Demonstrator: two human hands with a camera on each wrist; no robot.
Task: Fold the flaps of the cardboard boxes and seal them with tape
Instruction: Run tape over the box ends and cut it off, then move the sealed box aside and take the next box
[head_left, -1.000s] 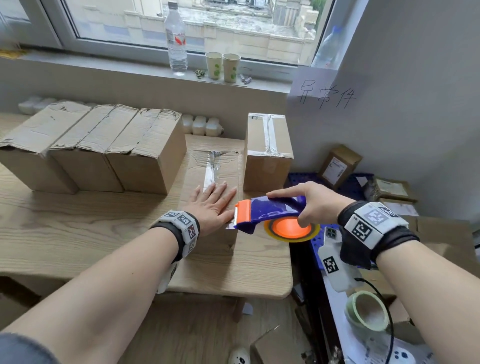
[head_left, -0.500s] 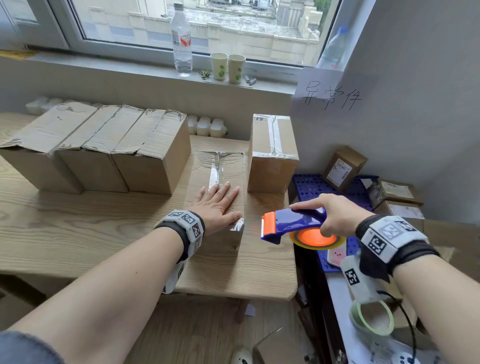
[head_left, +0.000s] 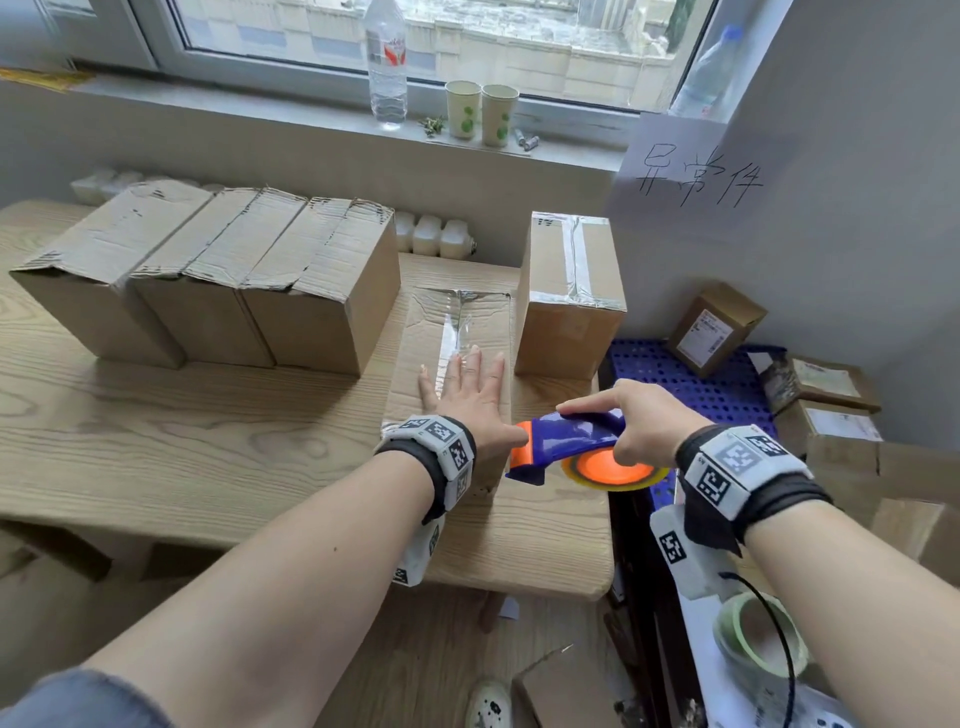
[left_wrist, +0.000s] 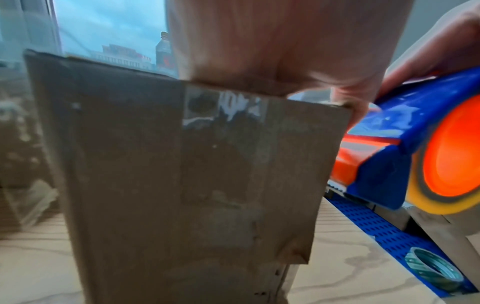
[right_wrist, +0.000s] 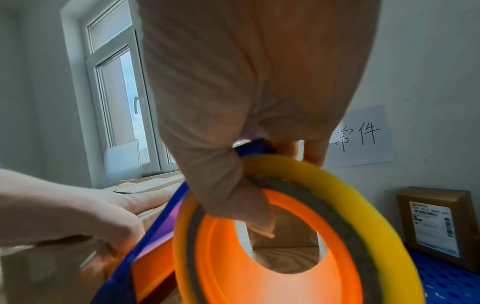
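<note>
Pressing our left hand (head_left: 470, 397) flat, fingers straight and spread, we hold down the top of a low cardboard box (head_left: 431, 338) on the wooden table (head_left: 208, 441). A strip of clear, wrinkled tape (head_left: 457, 325) runs along the box's centre seam just beyond our fingertips, and the left wrist view shows its end folded down over the near face of the box (left_wrist: 182, 174), glossy and creased. The cardboard is plain brown, scuffed and slightly dented at its corners.

Just right of that palm, our right hand (head_left: 636, 421) grips a blue-and-orange tape dispenser (head_left: 563, 441), forefinger stretched along its top and thumb hooked through the orange hub of the yellow-edged roll (right_wrist: 285, 246). The dispenser's orange nose sits at the box's near right corner, close to our left thumb; we cannot tell whether it touches the cardboard.

Beyond the dispenser stands a taller box (head_left: 569, 291), taped across its top. Left of our flat hand, three upright boxes (head_left: 234, 291) sit side by side, their torn top edges unsealed.
</note>
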